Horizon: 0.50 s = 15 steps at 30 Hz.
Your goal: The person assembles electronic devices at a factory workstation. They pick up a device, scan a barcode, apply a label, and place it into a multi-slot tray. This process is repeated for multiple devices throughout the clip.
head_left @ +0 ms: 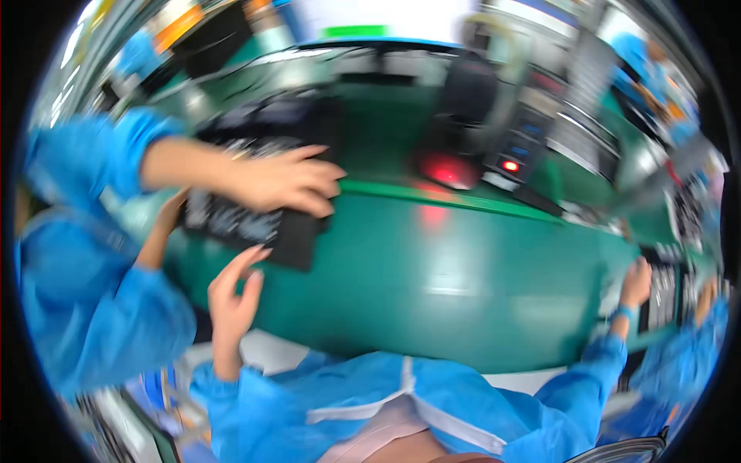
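My left hand (234, 297) is at the left of the table, thumb and fingers apart. Its fingertips come close to the near edge of a black tray (295, 243) that carries several dark parts; blur hides whether they touch. Over the same tray, a co-worker's hand (285, 181) spreads its fingers, while that person's other hand is partly hidden at the tray's left side. Far to the right, my right hand (635, 284) is curled at the edge of another black tray (662, 299) with light, elongated parts. Its fingers look closed on that rim, though small and blurred.
A green mat (440, 270) covers the table, crossed by a raised green strip (463, 202). Behind it stand a black stand-mounted device (455, 147) glowing red, a dark box with a red light (517, 147), a keyboard (583, 143) and a monitor (386, 19). Another co-worker's sleeve (679, 347) is at right.
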Motion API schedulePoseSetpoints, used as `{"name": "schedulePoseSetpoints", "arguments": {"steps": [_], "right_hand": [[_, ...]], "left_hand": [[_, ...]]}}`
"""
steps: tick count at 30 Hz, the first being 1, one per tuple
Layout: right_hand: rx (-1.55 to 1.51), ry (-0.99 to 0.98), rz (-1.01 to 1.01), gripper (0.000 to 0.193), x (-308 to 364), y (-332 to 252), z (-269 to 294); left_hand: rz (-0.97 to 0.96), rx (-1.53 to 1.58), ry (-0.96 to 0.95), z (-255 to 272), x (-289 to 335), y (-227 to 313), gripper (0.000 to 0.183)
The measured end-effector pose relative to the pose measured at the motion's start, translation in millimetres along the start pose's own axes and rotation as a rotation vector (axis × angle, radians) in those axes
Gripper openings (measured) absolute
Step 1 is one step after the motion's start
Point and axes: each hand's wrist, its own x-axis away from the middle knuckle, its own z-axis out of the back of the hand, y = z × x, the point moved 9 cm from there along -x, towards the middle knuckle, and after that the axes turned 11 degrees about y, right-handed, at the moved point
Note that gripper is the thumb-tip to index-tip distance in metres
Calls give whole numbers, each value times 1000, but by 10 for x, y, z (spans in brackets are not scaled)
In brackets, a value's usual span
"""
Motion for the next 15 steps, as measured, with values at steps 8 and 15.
{"name": "schedulePoseSetpoints", "arguments": {"steps": [8, 15], "right_hand": [[-1198, -390, 227, 8, 945, -2554, 1450], [-1839, -1396, 134, 44, 2062, -4489, 2027]], "left_hand": [[-55, -53, 205, 361, 36, -122, 20], [-12, -191, 440, 720, -712, -1112, 29]]}}
